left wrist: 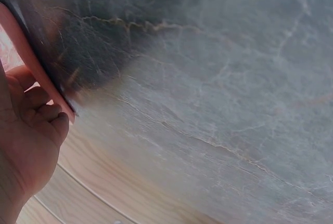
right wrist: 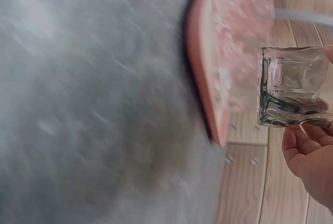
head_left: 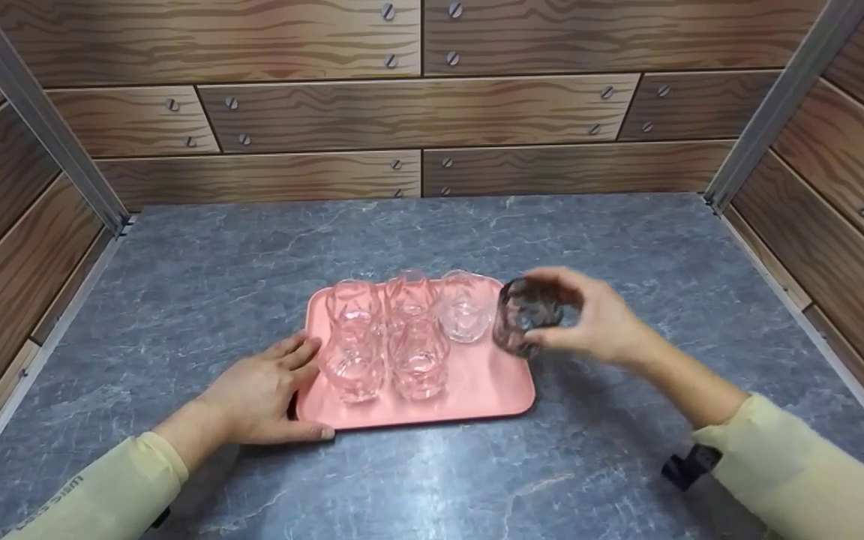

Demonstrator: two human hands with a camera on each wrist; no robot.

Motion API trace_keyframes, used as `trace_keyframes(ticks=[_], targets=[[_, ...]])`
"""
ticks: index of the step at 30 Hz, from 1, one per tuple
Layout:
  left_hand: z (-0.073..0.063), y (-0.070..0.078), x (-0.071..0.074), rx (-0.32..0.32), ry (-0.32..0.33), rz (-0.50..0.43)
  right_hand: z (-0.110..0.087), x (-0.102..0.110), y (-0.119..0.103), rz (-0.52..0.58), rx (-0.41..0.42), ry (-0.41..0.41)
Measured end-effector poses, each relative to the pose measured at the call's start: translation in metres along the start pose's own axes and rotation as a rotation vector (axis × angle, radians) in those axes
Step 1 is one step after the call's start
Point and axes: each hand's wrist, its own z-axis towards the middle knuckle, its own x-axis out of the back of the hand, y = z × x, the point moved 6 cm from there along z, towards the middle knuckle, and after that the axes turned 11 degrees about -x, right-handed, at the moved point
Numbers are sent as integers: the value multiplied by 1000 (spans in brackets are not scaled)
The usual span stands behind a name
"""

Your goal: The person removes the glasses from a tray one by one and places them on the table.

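A pink tray (head_left: 488,390) lies on the table with several clear glasses on it, among them a front-left glass (head_left: 355,373) and a back-right glass (head_left: 466,311). My left hand (head_left: 259,394) holds the tray's left front corner, its thumb along the front edge and fingers at the left rim; the left wrist view shows those fingers (left wrist: 44,110) curled at the rim. With thumb and fingers, my right hand (head_left: 597,319) grips a dark, grey-tinted glass (head_left: 523,319) at the tray's right edge. The right wrist view shows this glass (right wrist: 291,86) apart from the tray.
Grey marbled tabletop (head_left: 252,247) surrounds the tray. Wood-patterned panels (head_left: 417,112) rise at the back and both sides, with metal corner posts (head_left: 769,105) between them. The clear glasses stand close together on the tray's left and back.
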Motion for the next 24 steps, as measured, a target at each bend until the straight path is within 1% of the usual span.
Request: trace_keyframes(ticks=[6,10,16,19,24], targets=[[1,0,-1,-6,7,7,17,33,-1,45,-22,54],[1,-1,-1,-1,16,1,31,48,2,46,-50,75],[-2,0,-1,-8,26,5,57,60,11,52,-87,76],[-2,0,-1,-7,31,6,70,62,18,85,-106,72],[0,0,-1,-12,31,9,88,66,31,128,-123,86]])
